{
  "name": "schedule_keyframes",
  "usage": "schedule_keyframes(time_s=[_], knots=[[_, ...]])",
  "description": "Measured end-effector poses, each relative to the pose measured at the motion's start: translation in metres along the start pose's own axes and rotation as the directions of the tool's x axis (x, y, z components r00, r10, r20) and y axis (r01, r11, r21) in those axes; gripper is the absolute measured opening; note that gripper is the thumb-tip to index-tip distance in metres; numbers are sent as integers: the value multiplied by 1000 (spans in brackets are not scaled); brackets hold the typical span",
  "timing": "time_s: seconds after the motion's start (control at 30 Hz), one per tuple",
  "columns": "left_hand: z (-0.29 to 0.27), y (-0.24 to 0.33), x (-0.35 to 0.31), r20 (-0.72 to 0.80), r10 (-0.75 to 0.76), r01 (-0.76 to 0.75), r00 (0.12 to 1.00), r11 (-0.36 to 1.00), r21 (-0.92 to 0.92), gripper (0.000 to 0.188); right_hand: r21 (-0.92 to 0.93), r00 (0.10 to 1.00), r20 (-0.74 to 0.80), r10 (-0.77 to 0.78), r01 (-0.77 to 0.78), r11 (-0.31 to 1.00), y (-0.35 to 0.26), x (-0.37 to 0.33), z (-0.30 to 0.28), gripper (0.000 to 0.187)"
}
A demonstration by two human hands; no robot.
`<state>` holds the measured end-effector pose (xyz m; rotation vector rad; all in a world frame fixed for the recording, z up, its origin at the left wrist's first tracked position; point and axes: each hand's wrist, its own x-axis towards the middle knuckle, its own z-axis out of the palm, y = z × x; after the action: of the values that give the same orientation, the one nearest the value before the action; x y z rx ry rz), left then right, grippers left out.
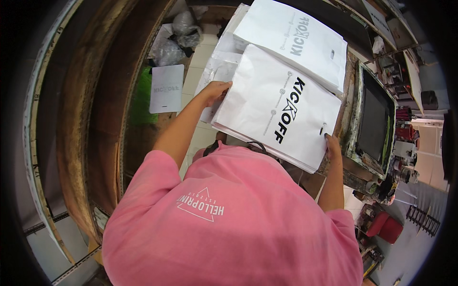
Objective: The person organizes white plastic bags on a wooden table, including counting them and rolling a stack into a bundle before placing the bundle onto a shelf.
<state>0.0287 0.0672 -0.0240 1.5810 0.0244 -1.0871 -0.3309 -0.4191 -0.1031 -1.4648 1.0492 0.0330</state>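
Note:
A thick stack of flat white sheets, perhaps bags, point(257, 90) lies tilted in front of my body, the top one printed with large black lettering and small icons. My left hand point(217, 92) is closed on its left edge, with some fingers hidden beneath. At the opposite edge, my right hand point(332, 144) grips near the lower right corner, its thumb on top beside a small black mark. Just beyond, a second stack of similar white sheets point(267, 24) with fainter grey print touches or slightly overlaps the held one; I cannot tell which.
A dark screen-printing frame point(374, 119) stands at the right. To the left, a single printed white sheet point(167, 97) lies by green plastic point(144, 97) and crumpled clear plastic bags point(183, 33). Curved wooden boards point(81, 119) fill the far left. A red seat point(385, 228) is at lower right.

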Motion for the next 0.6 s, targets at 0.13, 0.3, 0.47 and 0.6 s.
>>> schedule_keyframes(time_s=[0.13,0.3,0.47,0.6], knots=[[0,-14,-20,114,-37,53,993,989,-140,59,-21,998,-66,-19,18,1000,21,-6,-15,30],[7,-54,-108,33,-2,2,999,1000,19,57,-39,994,-109,-4,0,999,-7,-27,15,28],[12,-114,-111,-4,311,-309,950,941,-140,61,-66,995,-99,4,-10,998,-8,-27,9,26],[21,-126,-111,-58,374,-377,926,899,-221,58,-132,994,-86,73,-84,988,-17,-25,5,32]])
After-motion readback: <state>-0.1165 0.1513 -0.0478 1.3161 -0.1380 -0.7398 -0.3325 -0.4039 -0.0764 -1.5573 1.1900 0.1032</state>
